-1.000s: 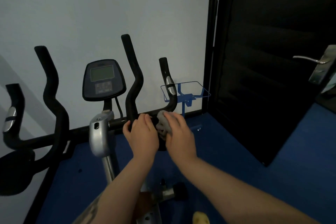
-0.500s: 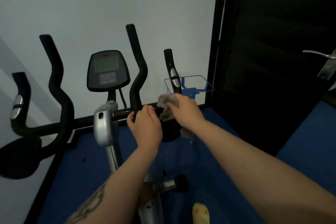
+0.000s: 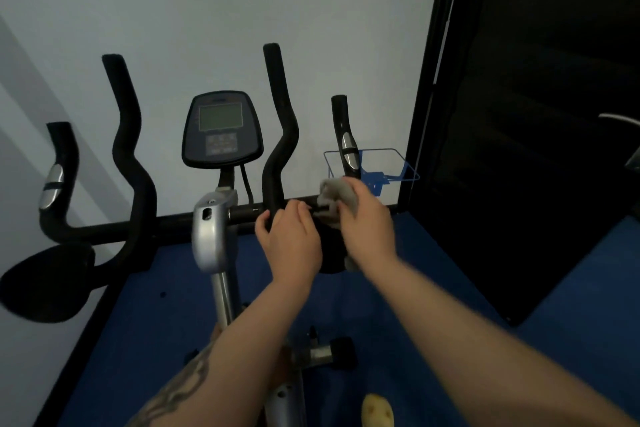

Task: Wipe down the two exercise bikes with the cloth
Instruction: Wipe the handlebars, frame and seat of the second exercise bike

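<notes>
Black bar [image 3: 249, 211] is steadied by your left hand [image 3: 291, 243], fingers curled round it, so your right hand [image 3: 367, 229] can clutch the cloth [image 3: 334, 196] against the right grip [image 3: 346, 146] base and wipe.

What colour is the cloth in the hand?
Grey. The cloth shows best in the head view, held by the right hand.

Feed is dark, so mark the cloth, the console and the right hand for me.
cloth [image 3: 337, 193]: head view, on the grey bunched top.
console [image 3: 220, 130]: head view, on its screen.
right hand [image 3: 369, 224]: head view, on the back of it.
</notes>
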A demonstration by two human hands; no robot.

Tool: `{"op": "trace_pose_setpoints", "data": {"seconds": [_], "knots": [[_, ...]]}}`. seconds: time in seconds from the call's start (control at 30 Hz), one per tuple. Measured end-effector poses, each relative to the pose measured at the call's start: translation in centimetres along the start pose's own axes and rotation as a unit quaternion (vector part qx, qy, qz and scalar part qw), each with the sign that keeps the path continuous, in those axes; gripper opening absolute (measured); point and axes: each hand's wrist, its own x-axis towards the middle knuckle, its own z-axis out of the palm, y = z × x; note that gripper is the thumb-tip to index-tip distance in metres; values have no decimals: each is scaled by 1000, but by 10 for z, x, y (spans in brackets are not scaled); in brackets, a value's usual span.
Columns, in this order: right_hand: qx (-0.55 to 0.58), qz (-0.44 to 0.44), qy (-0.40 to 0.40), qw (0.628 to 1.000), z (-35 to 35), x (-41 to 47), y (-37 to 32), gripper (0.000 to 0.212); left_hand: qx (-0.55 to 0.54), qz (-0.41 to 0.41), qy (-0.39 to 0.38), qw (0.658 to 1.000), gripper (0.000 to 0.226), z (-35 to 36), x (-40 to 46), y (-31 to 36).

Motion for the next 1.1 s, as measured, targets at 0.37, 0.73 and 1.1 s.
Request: {"op": "trace_pose_setpoints", "data": {"seconds": [0.37,0.73,1.1], "knots": [[-15,-30,-75,997,-9,0,-3,30,-8,1,-4,1000,31,0,-1,-1],[-66,-47,-46,996,4,-4,-2,38,-7,7,-2,1000,34,4,-1,-5],[-102,-25,40,994,10,-7,2,24,-14,-2,9,1000,35,6,-1,-6]]}}
